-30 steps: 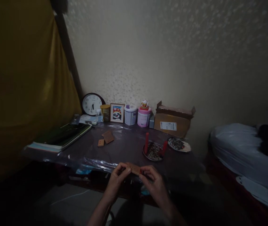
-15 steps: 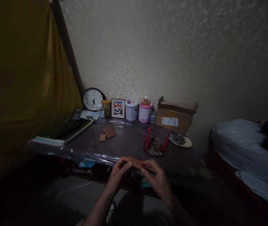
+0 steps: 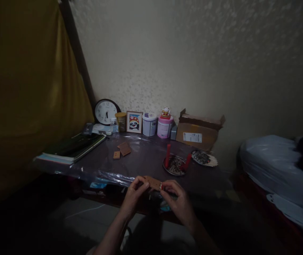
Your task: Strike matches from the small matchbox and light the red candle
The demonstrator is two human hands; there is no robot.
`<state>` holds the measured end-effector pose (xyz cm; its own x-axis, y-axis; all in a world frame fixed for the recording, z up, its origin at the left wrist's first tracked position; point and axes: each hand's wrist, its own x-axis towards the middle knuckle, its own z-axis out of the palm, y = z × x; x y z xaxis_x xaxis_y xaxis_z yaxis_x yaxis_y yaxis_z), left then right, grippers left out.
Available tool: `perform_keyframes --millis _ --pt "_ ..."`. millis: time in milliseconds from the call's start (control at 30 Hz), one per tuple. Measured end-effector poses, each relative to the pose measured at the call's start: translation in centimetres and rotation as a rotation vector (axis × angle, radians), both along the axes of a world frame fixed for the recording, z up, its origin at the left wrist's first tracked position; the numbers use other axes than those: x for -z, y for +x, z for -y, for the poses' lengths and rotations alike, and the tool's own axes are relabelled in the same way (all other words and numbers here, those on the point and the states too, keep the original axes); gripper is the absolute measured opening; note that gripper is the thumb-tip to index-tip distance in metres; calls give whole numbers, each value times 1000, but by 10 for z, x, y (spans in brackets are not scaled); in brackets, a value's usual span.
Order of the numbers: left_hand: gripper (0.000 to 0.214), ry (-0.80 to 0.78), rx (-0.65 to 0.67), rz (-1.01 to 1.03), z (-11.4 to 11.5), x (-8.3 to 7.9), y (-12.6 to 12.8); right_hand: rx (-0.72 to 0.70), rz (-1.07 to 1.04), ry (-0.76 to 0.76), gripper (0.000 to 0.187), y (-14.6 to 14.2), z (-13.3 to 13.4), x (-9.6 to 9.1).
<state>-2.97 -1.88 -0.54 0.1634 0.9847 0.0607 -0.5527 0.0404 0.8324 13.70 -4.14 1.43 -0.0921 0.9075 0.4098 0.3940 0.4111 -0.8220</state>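
The box (image 3: 153,183) lies between the two hands, tilted, in front of the table (image 3: 140,170)'s near edge. The left hand (image 3: 133,193) has its thumb and fingers closed on the left end; the right hand (image 3: 177,199) pinches at the right end, its fingertips nearly together. Half a second ago that end showed mostly red; now a pale bit shows beside the red there, and the hands sit much as before. The box is small, flat and brown, with faint dark marks.
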Motion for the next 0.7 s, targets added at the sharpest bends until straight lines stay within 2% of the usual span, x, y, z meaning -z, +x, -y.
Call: perform_keyframes --millis 467,700 --pt "19 156 4 -206 -1 2 -2 8 91 28 11 7 -6 7" --pt "21 199 4 -274 1 -1 0 -5 123 -35 11 11 -9 8"
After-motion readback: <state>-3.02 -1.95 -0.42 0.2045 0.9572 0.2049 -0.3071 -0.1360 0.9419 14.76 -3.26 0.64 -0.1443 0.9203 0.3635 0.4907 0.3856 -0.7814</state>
